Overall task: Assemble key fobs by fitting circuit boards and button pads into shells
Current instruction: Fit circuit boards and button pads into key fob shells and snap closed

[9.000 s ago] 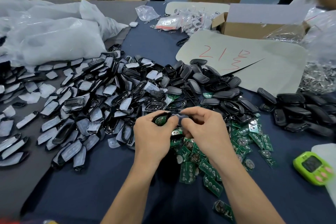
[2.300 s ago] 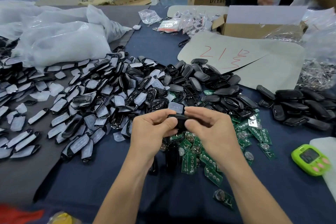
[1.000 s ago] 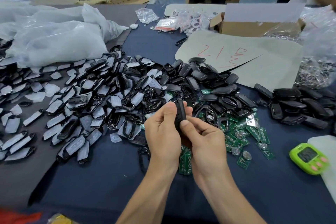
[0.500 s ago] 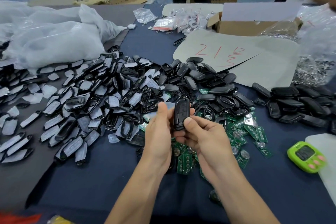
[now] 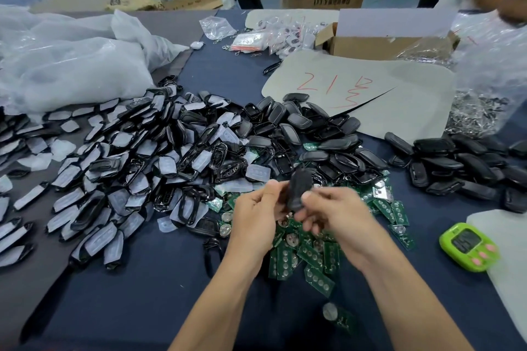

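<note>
A black key fob stands upright between my two hands, blurred by motion. My left hand grips its left side and my right hand pinches its lower right edge with the thumb. Under my hands lies a heap of green circuit boards. A large pile of black shells and translucent button pads spreads to the left and behind. A second pile of closed black fobs lies at the right.
A green timer sits at the right on the dark blue table cloth. Grey card with red writing, an open cardboard box and white plastic bags lie farther back. A person stands at the far right.
The fob was pressed together lying flat between both hands, then turned upright. In the last half second both hands shifted slightly right and lower with it.
</note>
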